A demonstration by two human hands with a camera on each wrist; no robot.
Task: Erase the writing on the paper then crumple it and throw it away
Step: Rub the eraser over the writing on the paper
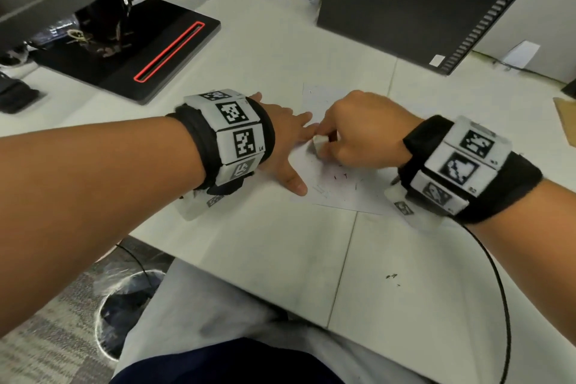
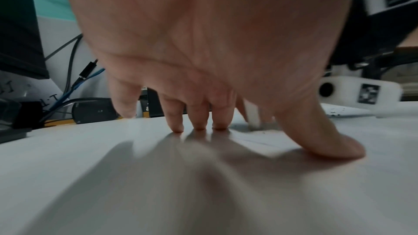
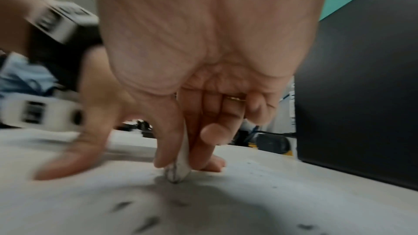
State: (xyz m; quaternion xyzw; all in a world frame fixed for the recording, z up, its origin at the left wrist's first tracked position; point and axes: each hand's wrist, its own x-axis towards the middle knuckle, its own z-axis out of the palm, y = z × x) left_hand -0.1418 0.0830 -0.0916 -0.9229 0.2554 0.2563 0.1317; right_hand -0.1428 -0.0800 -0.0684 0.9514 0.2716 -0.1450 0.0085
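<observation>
Two hands are down on the white surface (image 1: 255, 246) in front of me. My left hand (image 1: 282, 146) lies spread with its fingers (image 2: 199, 113) nearly straight, tips pressing down at the left edge of the paper (image 1: 343, 187); the thumb (image 1: 294, 182) sits on the sheet nearer me. It holds nothing, only pins the sheet flat. My right hand (image 1: 361, 131) is curled round the eraser (image 1: 319, 143), a small white block pinched between thumb and the first fingers (image 3: 199, 149), its grey-smudged lower end (image 3: 176, 171) touching the paper just beside the left hand's fingertips. From the right wrist view the eraser stands nearly upright under the fingers, and a ring (image 3: 234, 98) shows on one of the curled ones. Dark eraser crumbs (image 1: 344, 176) are scattered over the sheet on the near side of both hands' fingers, with a few more crumbs (image 1: 391, 277) on the bare surface closer to me. Beyond the fingers stand a black monitor base (image 1: 131, 50) to the left and a black computer tower (image 1: 414, 0) to the right. A lined bin (image 1: 131, 302) sits on the floor below my left forearm.
</observation>
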